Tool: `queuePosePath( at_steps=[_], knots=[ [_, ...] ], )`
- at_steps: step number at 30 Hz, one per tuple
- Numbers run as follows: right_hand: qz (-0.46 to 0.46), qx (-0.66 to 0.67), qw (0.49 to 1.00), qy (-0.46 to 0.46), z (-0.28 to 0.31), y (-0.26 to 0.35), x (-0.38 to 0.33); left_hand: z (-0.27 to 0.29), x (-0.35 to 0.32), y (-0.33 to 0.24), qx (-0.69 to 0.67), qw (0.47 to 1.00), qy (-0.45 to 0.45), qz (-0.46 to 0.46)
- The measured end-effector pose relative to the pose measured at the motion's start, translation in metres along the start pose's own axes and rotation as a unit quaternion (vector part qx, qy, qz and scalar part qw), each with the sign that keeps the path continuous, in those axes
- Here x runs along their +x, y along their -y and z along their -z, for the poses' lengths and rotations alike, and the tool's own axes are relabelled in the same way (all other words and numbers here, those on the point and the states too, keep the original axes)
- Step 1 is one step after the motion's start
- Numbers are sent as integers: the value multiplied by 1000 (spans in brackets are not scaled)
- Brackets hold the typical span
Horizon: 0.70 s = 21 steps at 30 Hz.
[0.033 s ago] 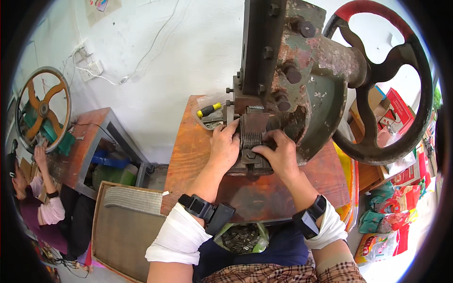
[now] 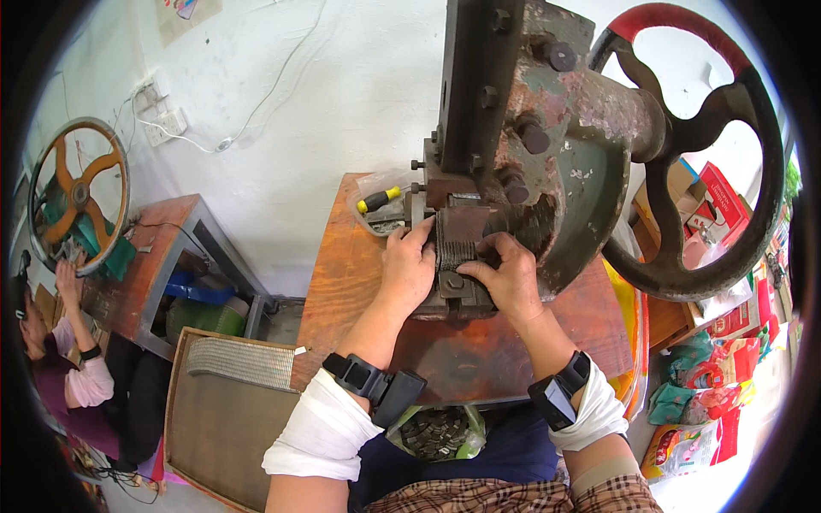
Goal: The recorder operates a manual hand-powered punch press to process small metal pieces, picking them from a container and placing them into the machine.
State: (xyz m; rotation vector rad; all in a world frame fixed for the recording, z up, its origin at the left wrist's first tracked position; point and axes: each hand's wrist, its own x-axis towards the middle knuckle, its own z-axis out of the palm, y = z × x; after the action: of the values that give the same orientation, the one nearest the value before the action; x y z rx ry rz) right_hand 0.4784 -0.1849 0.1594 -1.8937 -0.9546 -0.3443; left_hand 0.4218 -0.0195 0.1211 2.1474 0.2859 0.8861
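A hand press (image 2: 534,137) with flaking green-brown paint stands on the reddish wooden table (image 2: 368,350). In front of its ram lies a short ridged block of dark metal (image 2: 456,254), seemingly thin strips side by side, just behind a bolted clamp (image 2: 455,286). My left hand (image 2: 409,267) is closed at the block's left side, fingertips against its edge. At the right side my right hand (image 2: 508,274) pinches the block between thumb and bent fingers. The fingertips partly hide the block's ends.
A large handwheel (image 2: 727,282) juts out at the right. Behind my left hand, a plastic tray (image 2: 369,224) holds a yellow-black screwdriver (image 2: 378,199). A box (image 2: 218,436) contains a ribbed metal strip (image 2: 239,363). Small metal pieces fill a bag (image 2: 436,432) at my lap. Another person (image 2: 85,368) works at left.
The view has shifted very slightly. My hands keep the same hold on the ridged metal block. At the left, the other person's hand has moved slightly down and left.
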Motion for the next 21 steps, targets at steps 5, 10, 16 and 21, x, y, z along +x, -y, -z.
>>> queuePosePath(
  at_steps=[5, 10, 16, 21],
  knots=[
    [4, -46, 999, -5, -9, 5, 8, 3, -1, -4, -20, 1000, -22, 2],
    [-5, -83, 997, -4, -14, 5, 14, 16, 0, 0, -81, 993, 79, -15],
    [31, -21, 999, 3, -8, -6, 11, 14, 0, -12, 157, 978, 140, 10],
    [20, 1, 1000, 21, 17, 2, 2, 7, 3, 3, 62, 989, 129, -25]
  ],
)
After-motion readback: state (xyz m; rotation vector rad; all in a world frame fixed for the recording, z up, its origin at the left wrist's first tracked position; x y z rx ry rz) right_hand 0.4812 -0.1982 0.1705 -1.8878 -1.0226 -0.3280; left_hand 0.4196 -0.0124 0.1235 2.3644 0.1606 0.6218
